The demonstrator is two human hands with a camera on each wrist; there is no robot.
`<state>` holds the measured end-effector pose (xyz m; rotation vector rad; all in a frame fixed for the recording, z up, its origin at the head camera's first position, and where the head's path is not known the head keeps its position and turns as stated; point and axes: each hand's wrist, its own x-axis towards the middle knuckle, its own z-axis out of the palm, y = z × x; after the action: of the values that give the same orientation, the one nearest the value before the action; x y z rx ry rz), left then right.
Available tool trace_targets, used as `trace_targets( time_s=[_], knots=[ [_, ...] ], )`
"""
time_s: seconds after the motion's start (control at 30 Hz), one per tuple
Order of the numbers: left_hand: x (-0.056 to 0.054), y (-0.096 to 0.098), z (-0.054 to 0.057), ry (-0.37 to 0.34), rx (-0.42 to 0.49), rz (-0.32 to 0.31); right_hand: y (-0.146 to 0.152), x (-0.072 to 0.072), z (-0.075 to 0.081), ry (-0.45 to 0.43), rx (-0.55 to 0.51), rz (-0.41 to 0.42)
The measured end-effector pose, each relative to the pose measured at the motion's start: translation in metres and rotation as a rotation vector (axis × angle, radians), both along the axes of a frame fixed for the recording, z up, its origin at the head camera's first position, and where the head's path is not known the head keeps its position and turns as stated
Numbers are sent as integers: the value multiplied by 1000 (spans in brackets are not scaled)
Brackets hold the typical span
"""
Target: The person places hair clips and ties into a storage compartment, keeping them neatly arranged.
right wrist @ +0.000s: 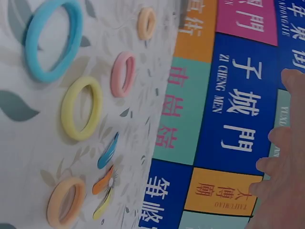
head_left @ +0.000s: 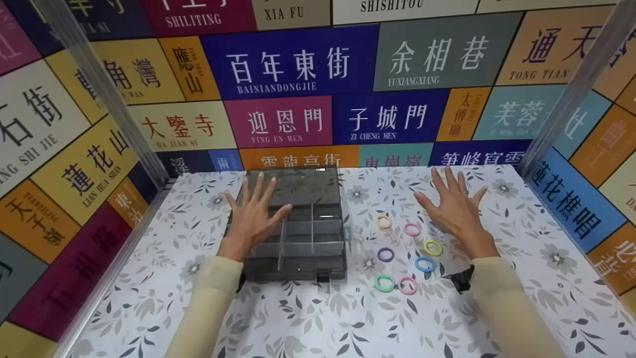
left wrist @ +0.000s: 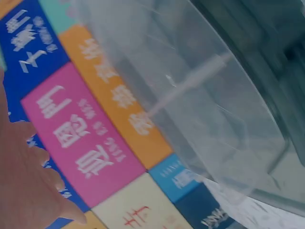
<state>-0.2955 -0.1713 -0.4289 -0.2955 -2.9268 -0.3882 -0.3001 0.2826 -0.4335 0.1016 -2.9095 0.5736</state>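
My left hand (head_left: 253, 216) is spread flat, fingers apart, over the left side of a grey see-through compartment box (head_left: 330, 248) in the head view. The box's lid (head_left: 313, 186) is folded back. To the right, my right hand (head_left: 454, 211) is also spread, above the far side of a loose group of hair ties. These include a purple one (head_left: 378, 254), a blue one (head_left: 417, 264), a green one (head_left: 376, 284) and a yellow one (right wrist: 67, 112). In the right wrist view, blue (right wrist: 108, 151), orange (right wrist: 102, 182) and yellow (right wrist: 102, 205) hair clips lie near a peach hair tie (right wrist: 53, 205).
A white tablecloth (head_left: 238, 323) with grey leaves covers the table. Behind it and at both sides stand panels (head_left: 288, 59) printed with coloured blocks of characters. Clear edge strips (head_left: 107, 89) run up the corners. The box has thin dividers and a front latch (head_left: 323, 277).
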Motion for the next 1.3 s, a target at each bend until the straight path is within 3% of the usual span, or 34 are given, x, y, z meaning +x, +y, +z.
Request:
trace_targets(
  time_s=[0.17,0.27,0.37,0.53,0.67,0.77,0.9,1.13,1.3],
  knots=[
    [17,-6,8,-56,112,-20,3,13,1,32,-81,-10],
    [28,-16,10,-129,266,-46,7,22,-1,55,-140,-24],
    [38,-28,7,-194,478,-99,11,31,-4,88,-190,-43],
    [51,-51,-2,-204,744,-135,24,42,-11,103,-312,-50],
    [55,-73,-13,-174,829,-72,41,47,-17,50,-484,-100],
    [59,-87,-24,-170,878,9,54,50,-22,-11,-615,-209],
    [62,-99,-40,-218,985,92,67,48,-30,-62,-758,-339],
    [64,-111,-66,-317,1168,164,76,40,-50,-142,-883,-446],
    [68,-121,-76,-353,1195,203,81,33,-66,-180,-954,-506]
  ],
)
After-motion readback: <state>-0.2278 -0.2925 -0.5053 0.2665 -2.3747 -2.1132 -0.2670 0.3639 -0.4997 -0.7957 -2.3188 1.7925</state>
